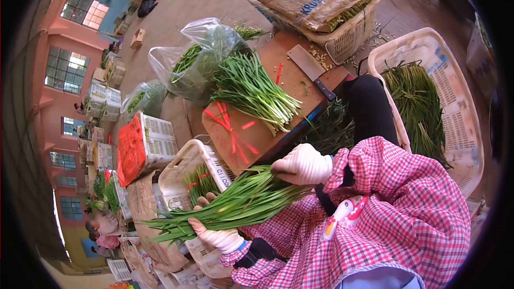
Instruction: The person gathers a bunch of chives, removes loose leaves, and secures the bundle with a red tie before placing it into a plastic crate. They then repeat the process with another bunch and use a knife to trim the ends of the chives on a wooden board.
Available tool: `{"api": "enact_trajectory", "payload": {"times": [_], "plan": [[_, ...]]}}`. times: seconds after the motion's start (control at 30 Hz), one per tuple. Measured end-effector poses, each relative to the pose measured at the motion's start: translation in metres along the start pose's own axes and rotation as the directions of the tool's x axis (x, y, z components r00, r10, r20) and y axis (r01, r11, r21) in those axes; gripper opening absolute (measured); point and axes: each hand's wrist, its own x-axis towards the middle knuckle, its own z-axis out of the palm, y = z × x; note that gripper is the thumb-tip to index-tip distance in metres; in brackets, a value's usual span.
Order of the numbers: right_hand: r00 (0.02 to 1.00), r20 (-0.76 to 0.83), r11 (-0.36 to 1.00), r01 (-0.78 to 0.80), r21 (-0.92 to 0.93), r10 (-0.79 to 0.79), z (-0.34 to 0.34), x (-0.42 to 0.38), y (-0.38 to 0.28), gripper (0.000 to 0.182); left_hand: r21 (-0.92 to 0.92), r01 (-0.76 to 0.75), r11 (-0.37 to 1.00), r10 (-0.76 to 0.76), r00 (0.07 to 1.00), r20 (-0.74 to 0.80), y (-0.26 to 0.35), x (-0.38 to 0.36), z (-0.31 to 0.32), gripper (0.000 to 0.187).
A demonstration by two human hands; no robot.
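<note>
My left hand, in a light glove with bare fingertips, curls around the leafy end of a bunch of garlic chives. My right hand, wrapped in white, is closed on the other end of this bunch, which lies slantwise before my checked smock. Beyond it stands a cardboard-topped work surface. A larger pile of garlic chives, pale stems toward me, rests there beside a cleaver with a dark handle. Red ties lie near the surface's left corner.
A white crate with a tied bunch sits at left. At right, a big crate holds long greens. A sack-covered basket stands behind. Clear plastic bags of greens lean at the surface's far side. Other people sit at far left.
</note>
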Motion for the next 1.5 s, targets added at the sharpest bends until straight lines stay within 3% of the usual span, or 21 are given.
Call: {"api": "enact_trajectory", "payload": {"times": [0.03,0.1,0.17,0.23,0.27,0.3,0.4,0.43,0.47,0.7,0.77,0.8,0.83,0.9,0.93,0.97,1.03,1.1,1.3,1.43,1.5], "plan": [[1.0,0.003,1.0,0.007,0.002,-0.007,-0.003,-0.001,-0.001,0.015,-0.039,-0.023,0.999,0.024,0.999,0.021,0.001,0.0,-0.004,0.032],[0.945,0.228,0.743,-0.324,0.585,0.233,-0.013,-0.004,-0.004,0.02,-0.072,-0.016,0.997,0.016,1.0,0.005,0.003,-0.001,-0.012,0.033],[0.842,0.51,0.37,-0.538,0.758,0.179,-0.03,-0.011,0.001,0.022,-0.04,-0.114,0.993,0.117,0.991,0.065,0.004,-0.001,-0.019,0.036],[0.841,0.541,0.39,-0.502,0.771,0.014,-0.045,-0.018,0.008,0.023,0.1,-0.235,0.967,0.241,0.969,-0.053,0.002,0.001,-0.014,0.03],[0.827,0.562,0.217,-0.551,0.806,0.009,-0.048,-0.026,0.009,0.025,0.068,-0.253,0.965,0.255,0.967,-0.014,0.002,0.006,-0.02,0.025],[0.729,0.685,0.45,-0.614,0.648,0.008,-0.061,-0.025,0.017,0.026,0.035,-0.269,0.962,0.269,0.963,0.024,0.002,0.012,-0.028,0.021],[0.696,0.716,0.471,-0.65,0.597,0.053,-0.081,-0.035,0.035,0.028,-0.067,-0.31,0.948,0.316,0.939,0.134,0.003,0.029,-0.051,0.019],[0.737,0.675,0.769,-0.452,0.452,0.036,-0.095,-0.025,0.029,0.025,-0.099,-0.323,0.941,0.335,0.928,0.165,0.005,0.028,-0.038,0.022],[0.682,0.727,0.704,-0.552,0.447,0.073,-0.1,-0.022,0.033,0.025,-0.334,-0.21,0.919,0.285,0.939,0.193,-0.001,0.024,-0.024,0.027],[0.63,0.716,0.593,-0.711,0.377,0.301,-0.145,-0.023,0.037,0.03,-0.445,-0.111,0.888,0.254,0.927,0.276,0.003,0.038,-0.069,0.015],[0.68,0.63,0.4,-0.732,0.552,0.375,-0.157,-0.033,0.042,0.031,-0.573,-0.333,0.749,0.354,0.932,-0.079,0.01,0.036,-0.077,0.021],[0.662,0.618,0.515,-0.738,0.437,0.424,-0.165,-0.032,0.043,0.029,-0.898,-0.188,0.397,0.247,0.965,-0.093,0.019,0.037,-0.081,0.019],[0.698,0.594,0.789,-0.592,0.162,0.401,-0.163,-0.034,0.049,0.026,-0.896,-0.195,0.399,0.254,0.962,-0.096,0.022,0.042,-0.084,0.019],[0.588,0.676,0.881,-0.149,-0.449,0.444,-0.165,-0.024,0.034,0.028,-0.053,-0.753,0.656,0.673,0.615,-0.411,0.023,0.052,-0.079,0.02],[0.565,0.651,0.806,-0.044,-0.59,0.507,-0.158,-0.013,0.017,0.03,-0.394,-0.3,0.869,0.394,0.901,0.183,0.039,0.037,-0.07,0.022],[0.596,0.626,0.8,-0.047,-0.599,0.504,-0.152,-0.004,0.005,0.029,-0.394,-0.298,0.869,0.392,0.901,0.184,0.041,0.033,-0.059,0.022],[0.794,0.527,0.927,-0.117,-0.355,0.302,-0.135,0.005,-0.007,0.028,-0.178,-0.475,0.862,0.485,0.875,0.013,0.033,0.033,-0.034,0.025],[0.872,0.462,0.985,-0.174,-0.023,0.165,-0.117,0.018,-0.019,0.026,-0.3,-0.387,0.872,0.444,0.883,0.154,0.03,0.032,-0.023,0.024],[0.761,0.623,0.912,-0.369,0.18,0.184,-0.039,0.035,-0.011,0.038,-0.446,-0.15,0.882,0.345,0.851,0.397,0.022,0.035,0.017,0.024],[0.844,0.509,0.738,-0.452,0.501,0.171,0.001,0.032,-0.016,0.037,-0.133,-0.198,0.971,0.239,0.825,0.513,0.016,0.041,0.034,0.022],[0.855,0.459,0.677,-0.487,0.551,0.241,0.001,0.031,-0.024,0.034,0.115,-0.385,0.916,0.342,0.898,0.276,0.005,0.033,0.048,0.02]]}}
